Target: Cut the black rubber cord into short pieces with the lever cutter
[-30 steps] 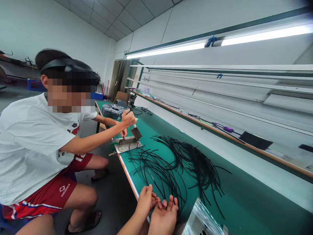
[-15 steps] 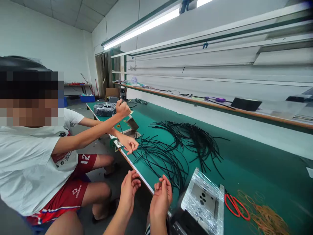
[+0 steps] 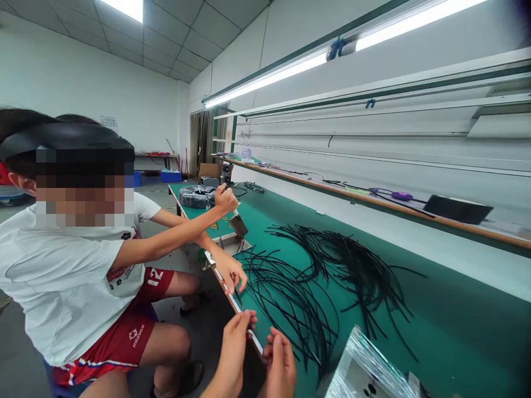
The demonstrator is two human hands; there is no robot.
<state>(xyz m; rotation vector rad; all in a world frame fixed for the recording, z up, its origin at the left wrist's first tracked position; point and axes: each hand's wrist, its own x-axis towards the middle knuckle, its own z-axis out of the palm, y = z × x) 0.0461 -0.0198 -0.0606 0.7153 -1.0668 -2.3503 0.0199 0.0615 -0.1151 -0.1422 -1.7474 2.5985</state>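
My left hand is raised at the bench's front edge, thumb and fingertips pinched together. A thin black cable runs down from a co-worker's hand to my left fingertips, which appear to grip its end. Close by on the right, my right hand has its fingers curled against the thumb; whatever they hold, if anything, is hidden. Loose black cables lie on the green bench top just beyond my hands. The co-worker's other hand grips the lever of a small bench cutter.
A second bundle of black cables lies farther back. A film-wrapped metal box stands at lower right. The wrapped cable coil is at the bench's far end. Above runs a shelf. The co-worker sits close on the left.
The view has swung left and up. The co-worker's lower hand has come nearer to my hands with a black cable. My left fingers have closed into a pinch at it.
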